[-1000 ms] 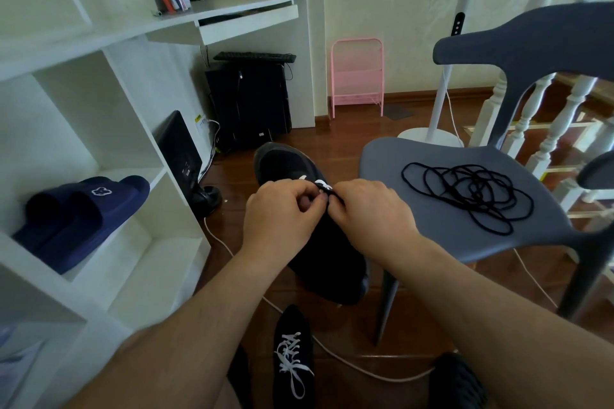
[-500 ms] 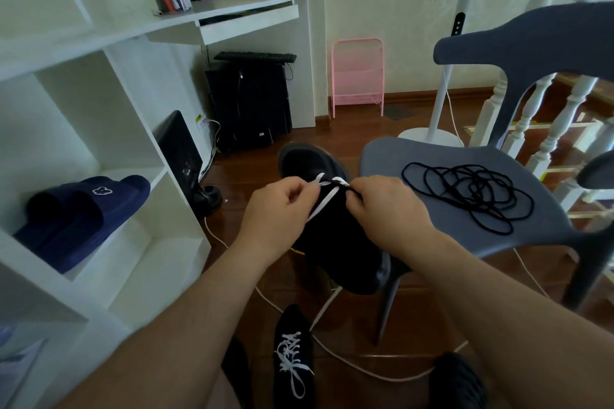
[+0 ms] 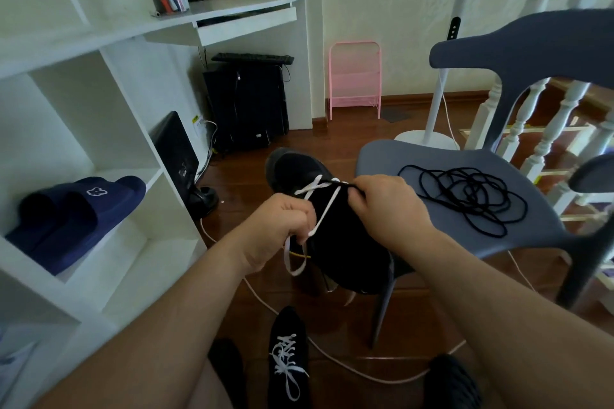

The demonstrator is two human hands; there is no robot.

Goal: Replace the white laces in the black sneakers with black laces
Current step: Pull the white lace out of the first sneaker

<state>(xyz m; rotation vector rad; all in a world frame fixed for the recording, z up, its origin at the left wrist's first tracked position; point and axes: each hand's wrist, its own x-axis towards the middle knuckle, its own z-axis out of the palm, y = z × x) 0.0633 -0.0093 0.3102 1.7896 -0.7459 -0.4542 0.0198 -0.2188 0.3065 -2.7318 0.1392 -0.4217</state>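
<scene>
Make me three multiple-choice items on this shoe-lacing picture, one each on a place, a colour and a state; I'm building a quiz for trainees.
1. Where do the black laces lie?
A. on the chair seat
B. on the white shelf
C. on the floor

2. What colour are the slippers on the shelf?
A. pink
B. navy blue
C. white

3. How is the held sneaker laced?
A. fully black
B. white lace partly pulled out
C. tied in a bow

Key: 1 A, coiled on the grey chair. 2 B, dark blue. 3 B, the left hand draws the white lace loose while the right hand holds the shoe.

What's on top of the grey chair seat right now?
A tangled pile of black laces lies on the grey chair seat. The right hand covers the seat's near-left edge.
</scene>
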